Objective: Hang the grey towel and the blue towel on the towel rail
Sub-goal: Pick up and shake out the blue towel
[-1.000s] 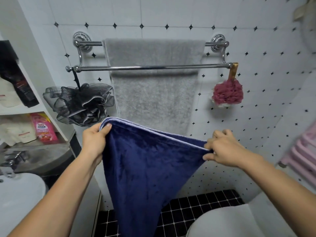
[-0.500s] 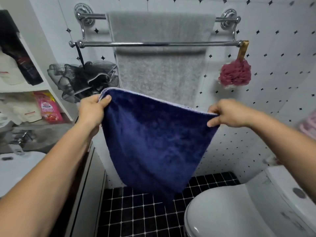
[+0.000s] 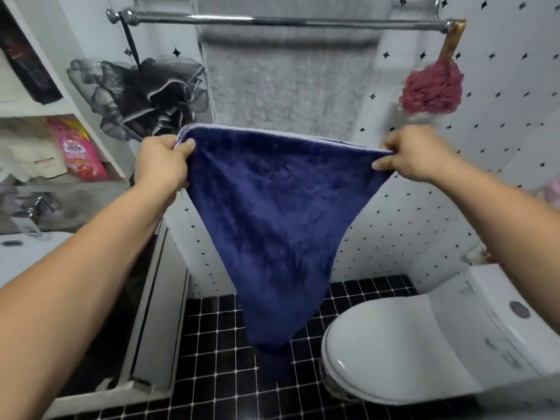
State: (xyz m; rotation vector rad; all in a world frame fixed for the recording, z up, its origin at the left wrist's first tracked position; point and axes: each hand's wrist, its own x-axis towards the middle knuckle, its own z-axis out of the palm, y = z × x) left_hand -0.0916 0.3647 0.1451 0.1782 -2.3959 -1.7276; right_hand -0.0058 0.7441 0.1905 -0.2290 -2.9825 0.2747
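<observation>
Left hand (image 3: 165, 160) pinched tight on the top-left corner of the blue towel (image 3: 272, 225), thumb over the front, fingers behind. Right hand (image 3: 416, 154) clamped on the top-right corner, thumb and forefinger nipping the hem. Top edge is stretched nearly taut between the two hands, rest drops to a point above the black tiled floor (image 3: 212, 359). Blue towel sits below the towel rail (image 3: 288, 21), in front of it, not touching.

Handling guess: soft, plush, light, limp, no stiffness, so it sags wherever unsupported. Corner grip on the hem looks like the right hold; keeps it spread for draping over the bar. Not slippery, not fragile.

Grey towel (image 3: 288, 80) hangs behind the rail's front bar, its top out of frame, so its half looks done.

Counts: two towels, one blue, one grey. Two bath puffs on the rail, black puff (image 3: 142, 95) at the left end, red puff (image 3: 430, 89) at the right end. One toilet (image 3: 409, 344), below-right of the rail.
</observation>
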